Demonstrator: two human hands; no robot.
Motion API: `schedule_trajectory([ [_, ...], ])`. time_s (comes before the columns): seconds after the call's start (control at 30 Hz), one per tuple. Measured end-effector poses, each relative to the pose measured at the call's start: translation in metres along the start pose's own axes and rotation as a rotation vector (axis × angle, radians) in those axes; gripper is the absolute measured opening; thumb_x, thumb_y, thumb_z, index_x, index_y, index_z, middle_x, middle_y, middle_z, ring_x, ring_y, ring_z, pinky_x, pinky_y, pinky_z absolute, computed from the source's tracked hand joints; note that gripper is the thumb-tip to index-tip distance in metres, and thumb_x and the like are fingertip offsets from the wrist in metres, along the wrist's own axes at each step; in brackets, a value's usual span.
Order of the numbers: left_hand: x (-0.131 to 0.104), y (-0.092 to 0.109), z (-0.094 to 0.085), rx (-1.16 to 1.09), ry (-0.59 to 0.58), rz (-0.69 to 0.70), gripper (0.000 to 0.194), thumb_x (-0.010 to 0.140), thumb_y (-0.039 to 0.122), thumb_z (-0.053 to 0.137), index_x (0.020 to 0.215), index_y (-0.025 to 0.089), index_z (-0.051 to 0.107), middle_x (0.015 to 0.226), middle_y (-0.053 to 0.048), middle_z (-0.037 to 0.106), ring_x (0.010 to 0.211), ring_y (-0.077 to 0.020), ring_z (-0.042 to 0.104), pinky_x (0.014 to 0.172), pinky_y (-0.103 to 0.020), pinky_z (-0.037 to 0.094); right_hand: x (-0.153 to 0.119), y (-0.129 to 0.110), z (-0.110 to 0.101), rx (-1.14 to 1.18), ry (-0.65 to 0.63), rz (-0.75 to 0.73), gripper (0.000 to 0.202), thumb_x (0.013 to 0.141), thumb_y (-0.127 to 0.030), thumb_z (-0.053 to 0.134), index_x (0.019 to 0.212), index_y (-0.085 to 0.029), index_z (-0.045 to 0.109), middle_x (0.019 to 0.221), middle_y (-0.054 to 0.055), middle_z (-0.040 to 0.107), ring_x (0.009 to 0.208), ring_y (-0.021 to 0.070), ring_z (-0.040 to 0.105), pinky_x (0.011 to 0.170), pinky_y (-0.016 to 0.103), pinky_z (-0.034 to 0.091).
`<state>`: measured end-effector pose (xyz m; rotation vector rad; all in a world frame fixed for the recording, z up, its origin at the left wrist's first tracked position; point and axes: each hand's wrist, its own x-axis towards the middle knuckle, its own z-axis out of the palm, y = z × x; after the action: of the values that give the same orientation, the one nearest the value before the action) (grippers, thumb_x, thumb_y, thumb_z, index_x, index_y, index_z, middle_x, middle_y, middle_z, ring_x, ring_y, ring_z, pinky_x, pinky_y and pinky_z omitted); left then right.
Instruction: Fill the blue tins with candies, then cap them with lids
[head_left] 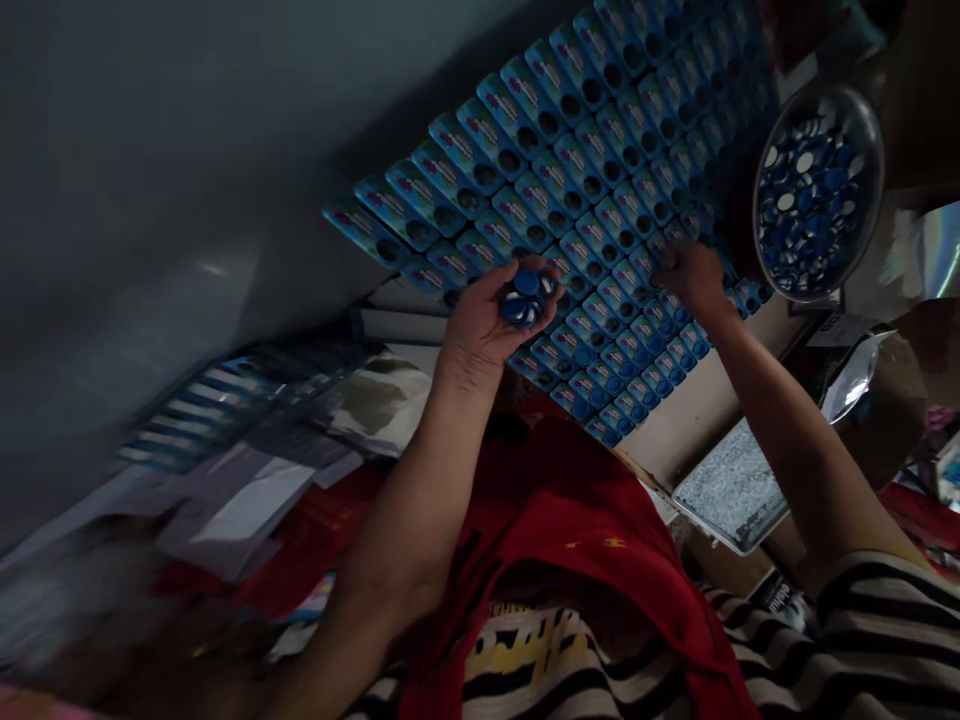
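Note:
Rows of blue printed cards (517,212) lie side by side over the table, each with a round spot near one end. Most spots look dark; those in the rows nearest my body hold blue discs. My left hand (495,315) is palm up over the near left part of the cards, its fingers curled round several blue and white discs (525,298). Over the cards to the right, my right hand (694,280) has its fingers pinched together and pointing down at a card; anything between the fingertips is too dark and small to make out.
At the right stands a metal bowl (874,190) full of blue and white discs. Below it is a tray (731,485) with a speckled surface. Stacked blue cards (187,415) and papers (259,500) lie at the left. A grey wall (187,120) rises behind.

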<state>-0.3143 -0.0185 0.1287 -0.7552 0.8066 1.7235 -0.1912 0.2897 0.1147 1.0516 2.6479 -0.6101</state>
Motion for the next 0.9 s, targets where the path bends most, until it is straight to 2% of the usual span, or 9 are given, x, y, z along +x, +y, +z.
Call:
schedule_trajectory([
  [0.13,0.003,-0.011,-0.007,-0.007,-0.03,0.009,0.025,0.11,0.031,0.055,0.105,0.021,0.077,0.109,-0.009,0.083,0.115,-0.0285,0.083,0.075,-0.028,0.07,0.012,0.002,-0.004,-0.056,-0.018,0.04,0.04,0.083,-0.052,0.095,0.087,-0.025,0.066,0.09,0.006,0.073,0.105,0.0342,0.073,0.108,0.057,0.055],
  [0.2,0.002,-0.018,-0.007,-0.032,-0.035,-0.007,0.021,0.109,0.032,0.059,0.112,0.021,0.077,0.113,-0.009,0.083,0.118,-0.0287,0.082,0.077,-0.028,0.07,0.005,-0.002,-0.008,-0.091,-0.009,0.034,0.04,0.088,-0.056,0.091,0.093,-0.024,0.067,0.093,0.008,0.074,0.106,0.0355,0.074,0.109,0.057,0.055],
  [0.27,0.0,-0.021,-0.008,-0.068,-0.035,-0.02,0.021,0.108,0.034,0.062,0.118,0.023,0.076,0.115,-0.008,0.083,0.118,-0.0281,0.082,0.079,-0.029,0.07,-0.015,-0.012,-0.007,-0.074,0.03,-0.031,0.036,0.095,-0.055,0.085,0.096,-0.023,0.07,0.092,0.009,0.075,0.105,0.035,0.073,0.106,0.055,0.056],
  [0.37,-0.005,-0.02,-0.017,-0.114,-0.023,0.011,0.023,0.109,0.036,0.063,0.124,0.025,0.075,0.119,-0.007,0.083,0.116,-0.0262,0.082,0.083,-0.03,0.07,-0.063,-0.033,0.007,-0.004,0.005,-0.253,0.023,0.105,-0.047,0.072,0.106,-0.024,0.076,0.1,0.008,0.077,0.102,0.03,0.072,0.098,0.045,0.057],
  [0.47,-0.01,-0.018,-0.032,-0.136,0.017,0.053,0.022,0.11,0.035,0.062,0.124,0.024,0.074,0.117,-0.007,0.082,0.111,-0.0233,0.082,0.083,-0.029,0.07,-0.108,-0.052,0.03,-0.01,-0.233,-0.57,0.024,0.111,-0.032,0.062,0.126,-0.027,0.08,0.112,0.008,0.077,0.102,0.0253,0.071,0.089,0.036,0.054],
  [0.57,-0.015,-0.021,-0.043,-0.134,0.032,0.062,0.022,0.109,0.034,0.063,0.123,0.023,0.075,0.116,-0.008,0.082,0.11,-0.0227,0.082,0.082,-0.027,0.07,-0.128,-0.057,0.048,-0.1,-0.383,-0.724,0.033,0.109,-0.025,0.066,0.139,-0.03,0.079,0.117,0.009,0.073,0.103,0.0253,0.068,0.088,0.036,0.052],
  [0.67,-0.02,-0.025,-0.048,-0.118,0.039,0.059,0.02,0.108,0.034,0.064,0.121,0.023,0.076,0.117,-0.008,0.082,0.113,-0.0238,0.082,0.082,-0.028,0.07,-0.128,-0.05,0.057,-0.08,-0.395,-0.723,0.032,0.105,-0.022,0.072,0.136,-0.028,0.08,0.125,0.01,0.07,0.11,0.0268,0.066,0.095,0.038,0.052],
  [0.77,-0.024,-0.03,-0.051,-0.111,0.044,0.068,0.017,0.108,0.032,0.065,0.116,0.022,0.076,0.12,-0.008,0.082,0.113,-0.0237,0.082,0.082,-0.028,0.07,-0.128,-0.043,0.064,0.06,-0.384,-0.632,0.025,0.099,-0.016,0.075,0.122,-0.024,0.08,0.129,0.01,0.069,0.11,0.0246,0.067,0.094,0.037,0.055],
  [0.9,-0.027,-0.035,-0.048,-0.124,0.015,0.068,0.014,0.106,0.031,0.068,0.112,0.021,0.075,0.115,-0.007,0.083,0.103,-0.0212,0.083,0.077,-0.026,0.07,-0.133,-0.039,0.07,0.167,-0.367,-0.48,0.01,0.093,-0.017,0.079,0.1,-0.024,0.079,0.108,0.005,0.076,0.092,0.0215,0.07,0.09,0.036,0.058],
])
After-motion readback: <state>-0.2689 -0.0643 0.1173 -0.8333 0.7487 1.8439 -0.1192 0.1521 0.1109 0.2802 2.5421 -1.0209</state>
